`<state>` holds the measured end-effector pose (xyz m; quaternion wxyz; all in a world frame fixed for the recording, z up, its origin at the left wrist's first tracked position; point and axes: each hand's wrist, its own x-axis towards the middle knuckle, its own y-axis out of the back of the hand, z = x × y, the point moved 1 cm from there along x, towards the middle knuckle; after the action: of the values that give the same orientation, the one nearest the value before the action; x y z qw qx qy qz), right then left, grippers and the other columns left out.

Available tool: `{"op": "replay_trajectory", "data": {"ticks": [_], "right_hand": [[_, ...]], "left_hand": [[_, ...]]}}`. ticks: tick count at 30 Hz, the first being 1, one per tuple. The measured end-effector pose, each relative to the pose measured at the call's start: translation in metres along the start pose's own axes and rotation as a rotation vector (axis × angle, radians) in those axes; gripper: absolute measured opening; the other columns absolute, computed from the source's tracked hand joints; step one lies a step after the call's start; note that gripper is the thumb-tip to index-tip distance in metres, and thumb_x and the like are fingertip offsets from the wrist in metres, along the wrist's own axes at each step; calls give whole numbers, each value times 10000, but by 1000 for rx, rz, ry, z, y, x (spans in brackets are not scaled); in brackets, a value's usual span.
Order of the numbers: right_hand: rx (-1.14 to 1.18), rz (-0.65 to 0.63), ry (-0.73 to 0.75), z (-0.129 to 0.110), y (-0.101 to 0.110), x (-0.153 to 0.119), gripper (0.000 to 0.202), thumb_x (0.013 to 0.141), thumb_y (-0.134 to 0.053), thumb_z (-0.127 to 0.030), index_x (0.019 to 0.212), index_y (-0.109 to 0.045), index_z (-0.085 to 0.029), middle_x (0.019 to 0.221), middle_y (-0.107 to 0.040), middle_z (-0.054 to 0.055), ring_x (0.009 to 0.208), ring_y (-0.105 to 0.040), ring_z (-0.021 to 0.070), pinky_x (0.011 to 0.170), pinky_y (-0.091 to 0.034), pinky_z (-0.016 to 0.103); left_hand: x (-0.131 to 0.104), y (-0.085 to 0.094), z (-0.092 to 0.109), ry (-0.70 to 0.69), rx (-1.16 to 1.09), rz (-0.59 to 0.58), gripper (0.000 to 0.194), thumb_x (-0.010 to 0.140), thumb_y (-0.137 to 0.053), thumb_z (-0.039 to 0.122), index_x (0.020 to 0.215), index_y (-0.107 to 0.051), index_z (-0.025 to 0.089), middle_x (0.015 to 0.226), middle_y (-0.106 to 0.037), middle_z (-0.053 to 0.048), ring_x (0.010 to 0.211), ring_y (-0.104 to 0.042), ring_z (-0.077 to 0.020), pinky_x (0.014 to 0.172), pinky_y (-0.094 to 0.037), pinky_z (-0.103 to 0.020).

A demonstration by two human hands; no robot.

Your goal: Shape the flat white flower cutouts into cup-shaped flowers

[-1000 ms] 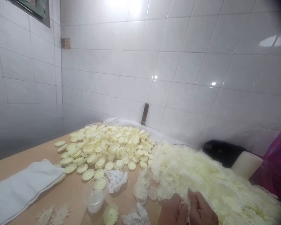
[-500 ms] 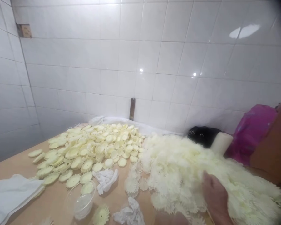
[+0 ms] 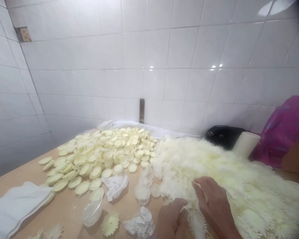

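Note:
Many pale, frilly petal pieces (image 3: 251, 189) lie heaped on the right of the table. My right hand (image 3: 213, 202) rests at the near side of this heap, its fingers bent and drawn together; whatever they grip is hidden. To its left, low in the view, my left hand (image 3: 171, 217) is curled, with thumb and fingers close together beside some white petal pieces. What it holds, if anything, is too hidden to tell. Thicker yellow-green scalloped discs (image 3: 109, 149) form a pile at the back left.
Crumpled white tissues (image 3: 141, 223), a clear plastic cup (image 3: 92, 212) and a single yellow-green disc (image 3: 110, 224) lie at the front. White cloth (image 3: 17, 205) is at left. A black object (image 3: 224, 136), a white cylinder (image 3: 246, 144) and a magenta bag (image 3: 281, 129) stand behind the heap.
My right hand has moved left and up along the heap. My left hand has come further into view, close to the right one. The camera view has shifted slightly.

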<state>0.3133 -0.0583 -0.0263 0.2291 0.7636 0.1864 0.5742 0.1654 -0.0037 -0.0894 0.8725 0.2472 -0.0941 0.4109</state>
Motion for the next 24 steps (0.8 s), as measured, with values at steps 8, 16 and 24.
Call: {"op": "replay_trajectory", "data": {"ticks": [8,16,24], "right_hand": [[8,-1,70,-2,-4,-4,291,855,-366,-320,700,-569,-180,647,-588,38,638,-515,176,656,-341,303],[29,-58,167,-11,-7,-7,329,867,-356,-330,676,-582,-186,624,-605,35,582,-534,158,620,-370,284],[83,-46,170,-17,-4,-6,283,858,-380,-277,667,-568,-188,601,-592,19,568,-537,146,602,-379,276]], "left_hand": [[18,8,4,-206,94,-43,243,802,-367,298,928,-556,210,722,-532,-49,639,-512,-143,592,-387,-243],[14,4,1,-4,49,-60,256,794,-370,334,907,-577,235,694,-557,-36,634,-499,-158,599,-384,-245],[13,8,7,118,-102,-84,311,780,-386,472,842,-600,254,568,-510,-10,530,-440,-138,551,-365,-236]]}}
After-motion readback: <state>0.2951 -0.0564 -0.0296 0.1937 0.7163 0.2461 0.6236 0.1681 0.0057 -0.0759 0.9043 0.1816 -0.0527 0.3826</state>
